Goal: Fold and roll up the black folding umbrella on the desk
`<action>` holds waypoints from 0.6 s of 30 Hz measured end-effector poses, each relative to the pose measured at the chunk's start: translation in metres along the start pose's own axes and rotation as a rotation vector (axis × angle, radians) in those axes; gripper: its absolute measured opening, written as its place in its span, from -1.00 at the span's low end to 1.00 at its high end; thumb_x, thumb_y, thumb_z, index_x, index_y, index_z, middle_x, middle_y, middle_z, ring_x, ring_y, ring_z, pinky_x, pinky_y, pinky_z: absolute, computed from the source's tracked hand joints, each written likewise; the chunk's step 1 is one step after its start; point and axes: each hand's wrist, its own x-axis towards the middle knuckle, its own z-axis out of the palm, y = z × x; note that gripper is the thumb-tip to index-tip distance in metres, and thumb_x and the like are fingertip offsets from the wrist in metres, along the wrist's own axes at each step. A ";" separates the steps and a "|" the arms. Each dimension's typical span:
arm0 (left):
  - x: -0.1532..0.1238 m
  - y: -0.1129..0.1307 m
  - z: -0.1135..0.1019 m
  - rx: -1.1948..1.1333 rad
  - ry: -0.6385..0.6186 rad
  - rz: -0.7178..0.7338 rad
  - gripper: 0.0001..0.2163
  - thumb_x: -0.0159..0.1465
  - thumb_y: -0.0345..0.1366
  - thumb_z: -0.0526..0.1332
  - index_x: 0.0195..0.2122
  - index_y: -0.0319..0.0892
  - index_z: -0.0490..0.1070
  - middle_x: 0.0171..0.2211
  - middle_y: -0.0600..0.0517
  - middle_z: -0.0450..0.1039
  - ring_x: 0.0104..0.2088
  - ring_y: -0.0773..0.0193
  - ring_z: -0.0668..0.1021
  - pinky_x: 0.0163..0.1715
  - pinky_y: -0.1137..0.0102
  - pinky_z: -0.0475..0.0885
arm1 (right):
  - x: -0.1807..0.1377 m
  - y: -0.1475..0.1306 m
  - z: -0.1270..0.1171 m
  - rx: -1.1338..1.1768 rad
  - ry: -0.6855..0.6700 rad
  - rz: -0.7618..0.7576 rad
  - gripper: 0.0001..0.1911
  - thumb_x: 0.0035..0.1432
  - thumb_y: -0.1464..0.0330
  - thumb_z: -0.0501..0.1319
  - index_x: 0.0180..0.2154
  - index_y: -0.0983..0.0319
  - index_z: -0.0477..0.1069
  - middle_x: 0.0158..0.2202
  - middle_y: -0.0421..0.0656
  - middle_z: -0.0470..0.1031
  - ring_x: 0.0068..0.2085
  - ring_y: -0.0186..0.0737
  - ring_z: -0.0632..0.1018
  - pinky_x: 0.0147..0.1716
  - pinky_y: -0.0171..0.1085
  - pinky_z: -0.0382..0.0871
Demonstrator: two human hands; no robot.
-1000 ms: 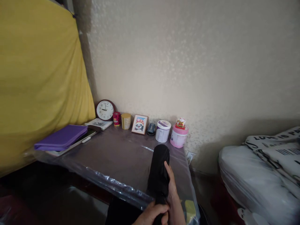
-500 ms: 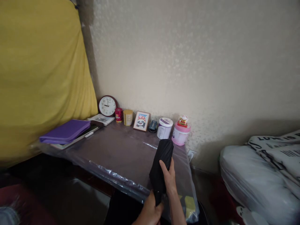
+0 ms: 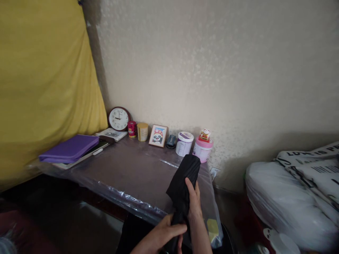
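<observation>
Beige wallpaper [image 3: 185,67] fills the back of the view, and a yellow curtain [image 3: 47,81] hangs across its left side. Below them stretches the bench [image 3: 127,173], its brown top under clear plastic sheeting that droops over the front edge. To the right, apart from the bench, sits a bulky white bundle [image 3: 286,197] in clear plastic, with lettered black-and-white fabric [image 3: 317,165] lying over it. At the bench's left end a purple folder [image 3: 70,148] lies flat, partly covering a darker book or pad.

Over the near right part of the bench a folded black umbrella [image 3: 182,178] is held up at a slant, its top leaning to the right. The left hand [image 3: 168,231] is closed around its handle, thumb laid across; the right hand [image 3: 194,199], higher up, curls about the right side of the canopy, fingers bent against the cloth.

Along the wall stand, by size, a round clock [image 3: 119,119] with a dark red rim, a pink-lidded tub [image 3: 202,151], a purple-and-white tub [image 3: 184,145], a framed panda picture [image 3: 158,135], a tan-lidded canister [image 3: 142,132] and a red canister [image 3: 131,129]. Atop the pink-lidded tub perches a lucky cat figurine [image 3: 204,135]
</observation>
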 end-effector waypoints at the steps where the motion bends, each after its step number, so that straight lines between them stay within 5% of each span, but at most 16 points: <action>1: -0.002 0.002 0.001 -0.036 -0.025 -0.005 -0.71 0.09 -0.07 0.06 -0.30 -0.20 0.26 -0.69 0.19 0.24 -0.73 0.42 0.35 -0.69 0.52 0.23 | -0.001 -0.002 0.000 0.036 -0.007 0.035 -0.33 -0.08 0.11 0.22 0.08 0.14 0.17 -0.19 -0.18 0.50 -0.25 -0.16 0.52 -0.30 -0.25 0.41; 6: -0.004 0.003 0.011 -0.189 -0.042 -0.028 -0.77 0.11 -0.16 0.05 -0.26 -0.15 0.20 -0.67 0.26 0.16 -0.75 0.55 0.19 -0.71 0.59 0.14 | -0.002 -0.005 -0.003 0.057 -0.040 0.082 -0.32 -0.10 0.13 0.25 0.08 0.14 0.19 -0.12 -0.18 0.47 -0.19 -0.15 0.51 -0.26 -0.26 0.41; 11: 0.009 -0.008 0.019 -0.021 0.126 0.004 -0.83 0.06 -0.18 0.10 -0.49 -0.19 0.23 -0.83 0.23 0.13 -0.82 0.46 0.22 -0.78 0.54 0.09 | 0.000 -0.001 -0.006 -0.052 -0.021 0.022 -0.37 -0.15 0.16 0.28 0.01 0.15 0.26 -0.19 -0.21 0.49 -0.17 -0.15 0.49 -0.22 -0.27 0.38; 13: 0.014 -0.013 0.018 0.036 0.220 0.010 -0.82 0.07 -0.18 0.10 -0.43 -0.20 0.26 -0.81 0.23 0.15 -0.83 0.44 0.21 -0.78 0.52 0.11 | 0.002 0.002 -0.005 -0.119 0.007 -0.021 -0.40 -0.13 0.17 0.28 -0.01 0.17 0.27 -0.18 -0.20 0.48 -0.15 -0.16 0.47 -0.20 -0.28 0.36; 18: 0.016 -0.019 0.008 0.283 0.490 0.218 -0.66 0.06 -0.28 0.14 -0.11 -0.20 0.23 -0.31 0.00 0.44 -0.31 0.26 0.49 -0.33 0.44 0.33 | 0.005 0.010 0.000 -0.187 0.097 -0.111 -0.36 -0.15 0.18 0.29 0.00 0.21 0.24 -0.16 -0.16 0.46 -0.14 -0.15 0.46 -0.18 -0.27 0.36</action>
